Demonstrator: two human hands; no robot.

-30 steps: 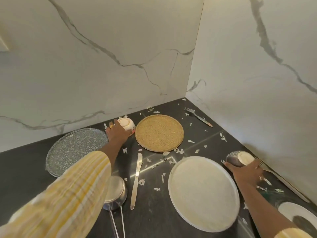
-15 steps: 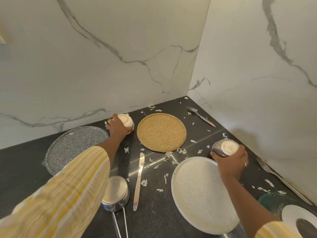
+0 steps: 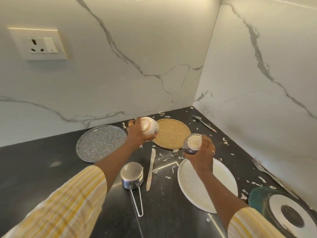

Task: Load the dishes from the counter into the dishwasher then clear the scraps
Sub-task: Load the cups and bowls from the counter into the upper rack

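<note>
Gripping a white bowl (image 3: 148,126) upside down, my left hand (image 3: 137,133) curls around it above the counter (image 3: 34,169); my right hand (image 3: 203,154) clasps a dark bowl (image 3: 192,143) above the white plate (image 3: 221,179).

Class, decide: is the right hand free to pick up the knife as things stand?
Probably not: the right hand already holds a dark cup. The knife lies uncovered on the counter.

The dark speckled stone counter (image 3: 34,169) is carrying a grey glass plate (image 3: 101,143), round tan plate (image 3: 173,133), white plate (image 3: 192,186), steel measuring cup (image 3: 132,176), pale knife (image 3: 151,169), two steel forks (image 3: 204,123) (image 3: 274,179) and scattered white scraps (image 3: 168,158).
</note>
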